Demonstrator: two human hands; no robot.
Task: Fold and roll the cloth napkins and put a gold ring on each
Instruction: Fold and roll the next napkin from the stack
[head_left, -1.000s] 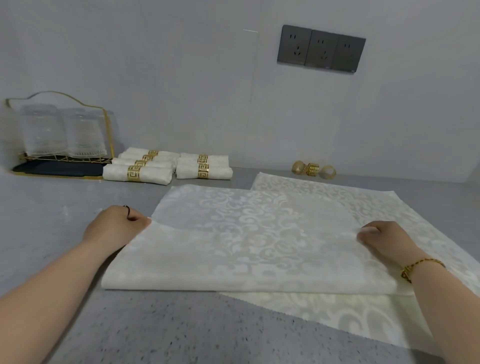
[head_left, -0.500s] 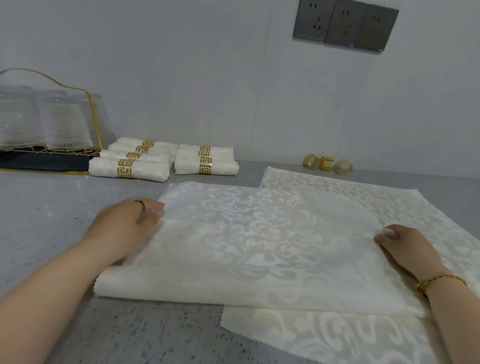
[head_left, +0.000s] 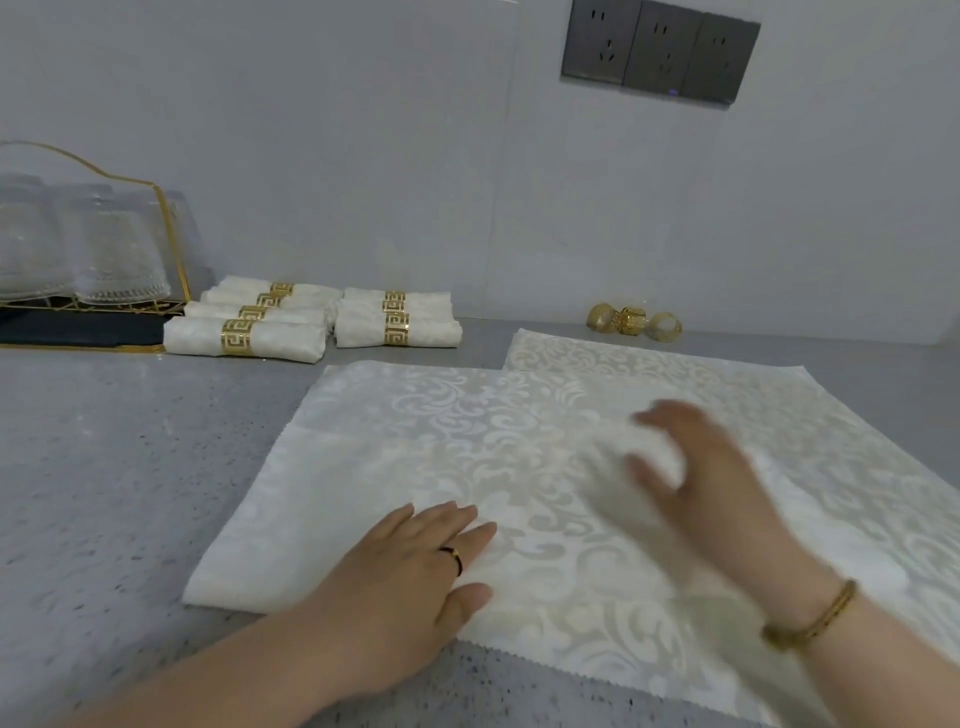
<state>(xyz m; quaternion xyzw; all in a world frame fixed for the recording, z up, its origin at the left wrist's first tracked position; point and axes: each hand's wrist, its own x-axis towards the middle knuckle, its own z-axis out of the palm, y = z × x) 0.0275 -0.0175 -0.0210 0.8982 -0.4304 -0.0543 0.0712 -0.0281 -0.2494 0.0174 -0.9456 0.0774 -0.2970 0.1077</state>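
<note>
Folded napkin (head_left: 415, 441) lies mid-frame under both my hands, atop a 2nd flat napkin (head_left: 649, 349) at right. It's cream w/ shiny scroll pattern, zigzag edges. Left hand (head_left: 410, 577) presses flat on its near part, fingers straight; right hand (head_left: 711, 483) is blurred over it, can't tell if it grips.

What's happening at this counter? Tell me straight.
A person is folding a white damask napkin on the grey counter. The left hand presses flat on its near part; the right hand is motion-blurred over the cloth, so its grip is unclear. Another napkin lies spread underneath. Finished, ringed napkin rolls sit at the back left, and three loose gold rings wait by the wall.
</note>
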